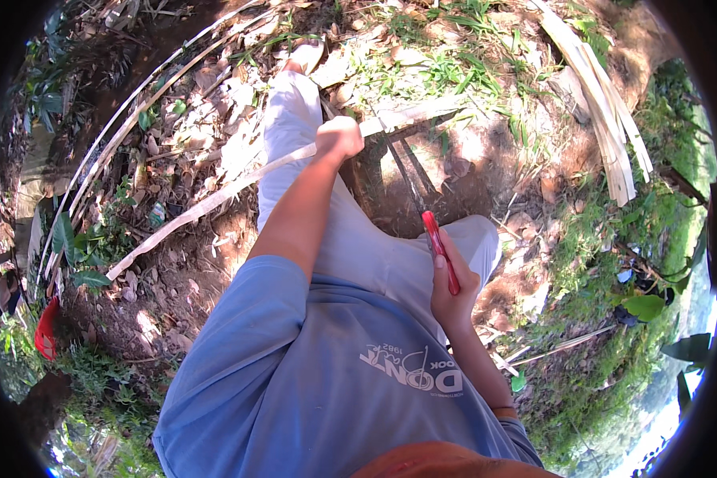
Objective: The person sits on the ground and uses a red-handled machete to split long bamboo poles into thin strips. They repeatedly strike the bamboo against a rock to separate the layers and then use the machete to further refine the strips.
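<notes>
My left hand [340, 139] is closed in a fist around a long, pale, flat wooden strip [215, 201], which looks like split bamboo. The strip slants across my left leg, from the ground at the left up to the right of my fist. In my right hand [456, 283], fingers wrapped round its red handle, is a long knife [415, 197] with a narrow dark blade. That blade points away from me, its far end at the strip just right of my left hand. Whether the edge touches the strip, I cannot tell.
A bundle of pale strips [605, 119] lies at the far right. Long thin strips [127, 131] curve along the left. Dry leaves and grass cover much of the ground, and a red object [46, 328] is at the left edge. My legs [358, 227] are spread beneath the work.
</notes>
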The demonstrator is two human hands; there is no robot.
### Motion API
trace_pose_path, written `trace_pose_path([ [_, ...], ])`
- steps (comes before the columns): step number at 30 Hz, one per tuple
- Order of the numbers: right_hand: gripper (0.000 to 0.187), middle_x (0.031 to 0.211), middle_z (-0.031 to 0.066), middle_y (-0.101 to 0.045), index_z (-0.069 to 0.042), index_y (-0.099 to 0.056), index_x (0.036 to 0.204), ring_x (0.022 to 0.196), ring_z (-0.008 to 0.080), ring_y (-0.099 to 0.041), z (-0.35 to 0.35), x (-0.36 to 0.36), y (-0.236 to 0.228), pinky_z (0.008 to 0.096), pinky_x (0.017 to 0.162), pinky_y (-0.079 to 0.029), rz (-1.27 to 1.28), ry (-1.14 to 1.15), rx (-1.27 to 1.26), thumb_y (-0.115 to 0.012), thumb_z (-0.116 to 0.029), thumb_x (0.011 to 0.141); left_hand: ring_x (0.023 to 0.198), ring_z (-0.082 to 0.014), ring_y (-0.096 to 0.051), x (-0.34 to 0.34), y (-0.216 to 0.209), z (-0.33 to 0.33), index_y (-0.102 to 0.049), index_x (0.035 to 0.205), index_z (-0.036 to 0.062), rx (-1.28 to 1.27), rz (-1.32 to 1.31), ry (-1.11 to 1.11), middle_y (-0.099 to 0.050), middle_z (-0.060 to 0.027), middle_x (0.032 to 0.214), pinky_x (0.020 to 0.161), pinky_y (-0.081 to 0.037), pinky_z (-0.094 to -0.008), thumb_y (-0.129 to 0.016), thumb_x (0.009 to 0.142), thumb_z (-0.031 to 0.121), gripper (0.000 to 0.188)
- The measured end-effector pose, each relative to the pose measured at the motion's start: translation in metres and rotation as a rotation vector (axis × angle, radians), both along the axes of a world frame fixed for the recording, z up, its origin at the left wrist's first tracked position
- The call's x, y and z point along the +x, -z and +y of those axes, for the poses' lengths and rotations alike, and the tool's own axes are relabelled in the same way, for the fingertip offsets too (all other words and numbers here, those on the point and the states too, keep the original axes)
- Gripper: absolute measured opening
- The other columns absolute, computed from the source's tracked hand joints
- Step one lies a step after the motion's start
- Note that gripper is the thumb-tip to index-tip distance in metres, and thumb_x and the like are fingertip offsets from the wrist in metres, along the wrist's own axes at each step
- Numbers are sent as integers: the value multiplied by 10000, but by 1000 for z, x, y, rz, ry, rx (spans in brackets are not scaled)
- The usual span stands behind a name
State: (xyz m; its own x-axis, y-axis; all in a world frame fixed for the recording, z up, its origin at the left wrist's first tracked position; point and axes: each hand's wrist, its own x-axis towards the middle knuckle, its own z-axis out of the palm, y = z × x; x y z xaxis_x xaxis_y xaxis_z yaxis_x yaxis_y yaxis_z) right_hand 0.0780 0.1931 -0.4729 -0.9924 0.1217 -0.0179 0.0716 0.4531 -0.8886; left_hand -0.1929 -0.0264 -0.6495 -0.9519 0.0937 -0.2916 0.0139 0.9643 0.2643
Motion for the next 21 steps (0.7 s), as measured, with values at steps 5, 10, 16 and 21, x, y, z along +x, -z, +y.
trace_pose_path([
  [5,346,1136,249,-767,26,-670,1357,993,162,-747,-47,-138,96,312,832,-564,422,43,-107,-612,-79,1033,1067,-353,-760,1,-34,16,-801,1042,34,15,-93,-71,-771,-220,1110,906,-605,-432,-641,860,245,321],
  [10,402,902,262,-736,-46,-667,1397,721,182,-714,-75,-213,118,361,702,-558,373,89,-105,-635,-137,1006,1020,-357,-769,4,-33,16,-819,981,69,10,-80,4,-784,-189,1058,855,-618,-433,-668,838,275,293],
  [16,415,1095,176,-777,-23,-618,1457,858,171,-712,-69,-99,66,323,783,-554,-49,76,-104,-580,-141,1061,986,-366,-772,11,-7,-13,-803,974,24,92,64,-37,-778,-212,1037,826,-619,-444,-662,800,253,321],
  [21,422,1219,139,-751,12,-583,1483,944,185,-707,-9,21,19,305,788,-551,53,55,22,-505,-159,1106,903,-349,-777,12,10,4,-815,882,67,94,19,35,-786,-179,955,774,-615,-437,-699,746,240,248],
])
